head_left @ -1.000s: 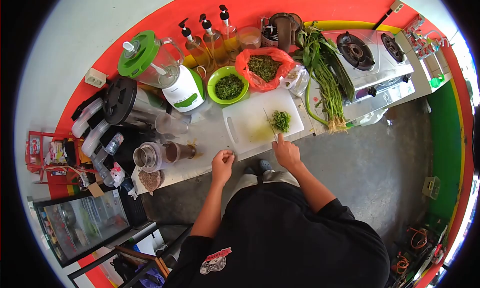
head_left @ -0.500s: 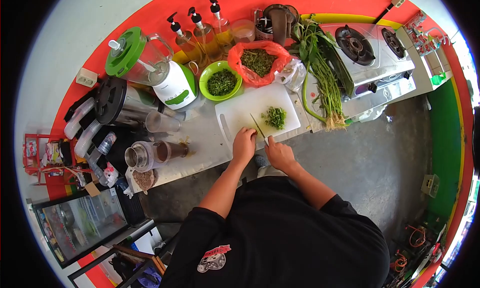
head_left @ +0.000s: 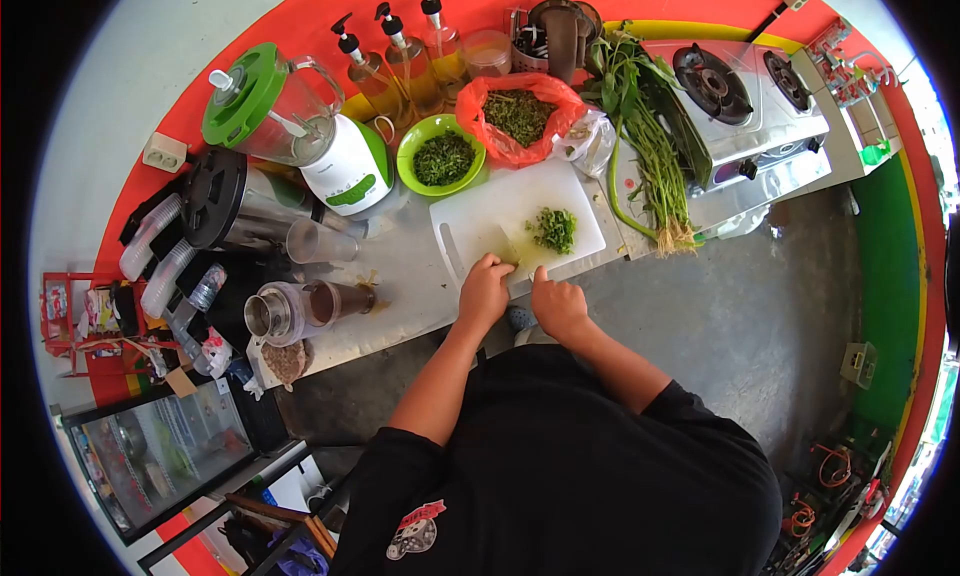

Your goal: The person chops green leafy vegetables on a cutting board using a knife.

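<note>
My right hand (head_left: pixel 560 305) is closed around a knife (head_left: pixel 516 248), forefinger stretched forward along it. The blade points away from me over the white cutting board (head_left: pixel 468 216) and looks faint against it. At the board's front edge, left of the knife, my left hand (head_left: pixel 485 292) is closed with its fingertips close to the blade. What lies under those fingers is hidden. A small heap of chopped green leaves (head_left: pixel 554 231) rests on the board just beyond the knife.
Behind the board stand a green bowl (head_left: pixel 408 166) of chopped greens and a red plastic bag (head_left: pixel 566 98) of greens. Long-stemmed greens (head_left: pixel 655 166) lie to the right beside a gas stove (head_left: pixel 770 141). A blender (head_left: pixel 350 166), several pump bottles and a brown-filled cup (head_left: pixel 335 301) stand left.
The knife's blade has turned so its face shows broader and paler. Both hands have stayed almost in place at the board's front edge. The view has shifted slightly.
</note>
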Motion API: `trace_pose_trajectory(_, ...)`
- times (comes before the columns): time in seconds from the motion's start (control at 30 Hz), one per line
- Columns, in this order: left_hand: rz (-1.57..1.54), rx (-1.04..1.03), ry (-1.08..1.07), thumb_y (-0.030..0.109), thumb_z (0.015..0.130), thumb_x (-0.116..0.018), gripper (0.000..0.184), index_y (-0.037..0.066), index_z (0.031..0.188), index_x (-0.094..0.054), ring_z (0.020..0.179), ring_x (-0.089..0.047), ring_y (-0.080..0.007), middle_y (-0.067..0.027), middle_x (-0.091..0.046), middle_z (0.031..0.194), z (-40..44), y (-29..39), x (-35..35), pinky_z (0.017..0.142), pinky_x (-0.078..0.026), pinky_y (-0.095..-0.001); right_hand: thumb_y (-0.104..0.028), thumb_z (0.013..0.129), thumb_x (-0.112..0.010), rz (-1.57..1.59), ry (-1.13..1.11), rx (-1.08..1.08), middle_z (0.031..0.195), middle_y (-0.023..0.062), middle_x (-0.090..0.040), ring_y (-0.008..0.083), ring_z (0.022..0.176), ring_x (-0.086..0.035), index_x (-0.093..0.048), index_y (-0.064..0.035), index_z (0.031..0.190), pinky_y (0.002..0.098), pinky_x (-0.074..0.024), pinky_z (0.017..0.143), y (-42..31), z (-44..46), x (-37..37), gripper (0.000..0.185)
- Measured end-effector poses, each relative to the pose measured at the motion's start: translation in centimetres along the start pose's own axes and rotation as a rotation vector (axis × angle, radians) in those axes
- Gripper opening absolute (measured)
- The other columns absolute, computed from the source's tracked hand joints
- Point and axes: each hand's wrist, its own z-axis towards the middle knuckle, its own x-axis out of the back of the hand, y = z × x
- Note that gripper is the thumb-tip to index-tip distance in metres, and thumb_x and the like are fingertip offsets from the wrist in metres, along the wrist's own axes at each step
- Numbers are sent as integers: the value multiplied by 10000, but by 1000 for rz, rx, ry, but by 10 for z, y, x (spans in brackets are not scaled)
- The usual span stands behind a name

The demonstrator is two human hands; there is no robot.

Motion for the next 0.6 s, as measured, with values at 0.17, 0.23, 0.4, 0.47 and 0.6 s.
trace_pose_trajectory(0.17,-83,23,12,-19,864,-584,234,60,995,-760,922,-635,-342,-134,-636,931,0,-3,-1,805,-516,-426,-160,893,-556,-88,-32,3,711,105,-721,266,664,-734,-540,14,1136,398,-562,549,-4,-4,-6,300)
trace_pose_trajectory(0.23,-86,34,34,-19,869,-581,227,55,988,-758,916,-635,-347,-137,-637,926,-2,-2,-1,803,-515,-427,-158,889,-566,-71,7,-16,726,119,-724,270,681,-739,-534,-13,1051,403,-570,571,-8,-2,-9,219)
trace_pose_trajectory(0.4,-93,-14,75,-33,862,-591,179,19,960,-733,835,-624,-357,-152,-623,892,-1,-3,-3,753,-503,-418,-125,851,-608,-32,-50,25,741,139,-721,284,686,-737,-527,18,1069,403,-574,584,-7,-2,11,273)
trace_pose_trajectory(0.47,-109,-16,88,-45,851,-595,173,14,953,-721,828,-624,-351,-150,-619,883,-1,-4,-5,750,-505,-416,-104,823,-637,-13,-87,32,748,159,-715,296,696,-736,-519,39,1078,408,-574,588,-7,-4,9,316)
trace_pose_trajectory(0.6,-123,37,83,-72,817,-608,149,0,924,-683,798,-637,-324,-145,-623,880,1,-4,-6,732,-515,-396,-100,827,-639,3,-107,-4,808,181,-726,314,746,-741,-487,52,1113,418,-582,627,-7,3,1,358)
